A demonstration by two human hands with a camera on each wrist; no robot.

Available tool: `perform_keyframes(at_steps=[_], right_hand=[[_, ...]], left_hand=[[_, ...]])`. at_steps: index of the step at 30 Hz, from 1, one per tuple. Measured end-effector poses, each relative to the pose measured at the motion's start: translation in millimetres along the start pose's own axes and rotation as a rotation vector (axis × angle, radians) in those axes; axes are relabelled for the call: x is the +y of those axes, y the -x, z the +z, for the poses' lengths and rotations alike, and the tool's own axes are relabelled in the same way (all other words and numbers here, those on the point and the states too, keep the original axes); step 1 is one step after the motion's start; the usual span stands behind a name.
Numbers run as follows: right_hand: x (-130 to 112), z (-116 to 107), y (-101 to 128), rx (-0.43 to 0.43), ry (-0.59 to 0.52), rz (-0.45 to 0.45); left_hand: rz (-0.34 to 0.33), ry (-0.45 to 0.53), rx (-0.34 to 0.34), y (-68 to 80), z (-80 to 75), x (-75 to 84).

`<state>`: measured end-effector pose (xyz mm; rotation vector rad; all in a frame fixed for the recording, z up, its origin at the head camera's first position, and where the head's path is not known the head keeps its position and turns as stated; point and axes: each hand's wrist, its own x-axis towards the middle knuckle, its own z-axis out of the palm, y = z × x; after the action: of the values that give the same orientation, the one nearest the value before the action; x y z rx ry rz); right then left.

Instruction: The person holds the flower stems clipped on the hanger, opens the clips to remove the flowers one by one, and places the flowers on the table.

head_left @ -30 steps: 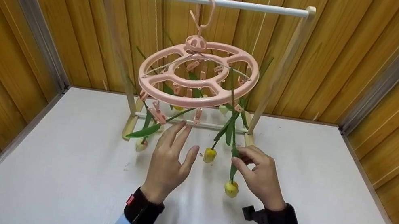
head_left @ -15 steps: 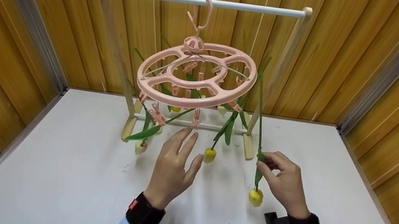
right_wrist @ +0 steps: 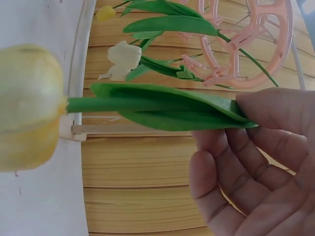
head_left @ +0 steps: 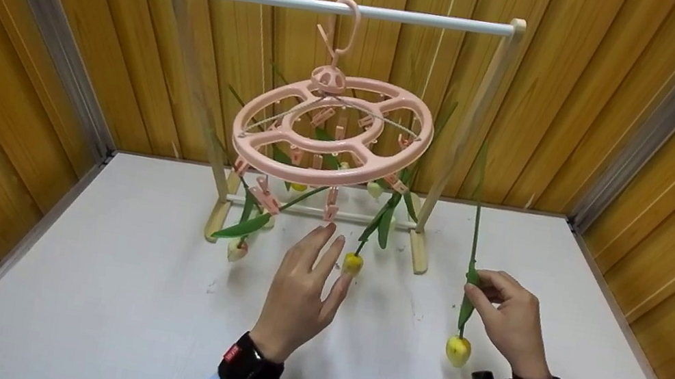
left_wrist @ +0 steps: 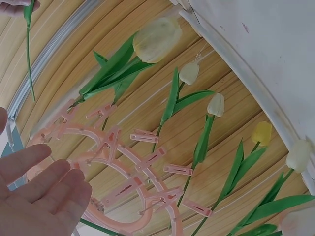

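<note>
Now the right hand [head_left: 512,321] pinches a tulip [head_left: 458,346] freed from the hanger [head_left: 331,129]; left hand [head_left: 302,291], fingers straight, should probably reach for the next bloom [head_left: 353,263].

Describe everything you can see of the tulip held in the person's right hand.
The tulip is an artificial-looking flower with a closed yellow bud, a thin green stem and a long green leaf. It hangs upside down, bud lowest, stem rising roughly upright above the fingers. The right hand pinches it at the leaf, partway along the stem. It is off to the right of the pink clip hanger, clear of its clips, and the bud hangs just above the white tabletop.
</note>
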<state>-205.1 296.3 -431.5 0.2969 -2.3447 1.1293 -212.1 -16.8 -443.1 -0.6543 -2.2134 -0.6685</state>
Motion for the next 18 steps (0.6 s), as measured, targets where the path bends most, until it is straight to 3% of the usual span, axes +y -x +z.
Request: perform_keyframes(at_steps=[8,18], right_hand=[[13,-3,0,-0.028,0.034,0.078],[28,-10,-3,-0.140,0.051,0.199]], left_hand=[[0.015,-0.026,-0.032,2.3,2.9,3.1],[0.017,-0.043,-0.061,2.1,6.0,3.5]])
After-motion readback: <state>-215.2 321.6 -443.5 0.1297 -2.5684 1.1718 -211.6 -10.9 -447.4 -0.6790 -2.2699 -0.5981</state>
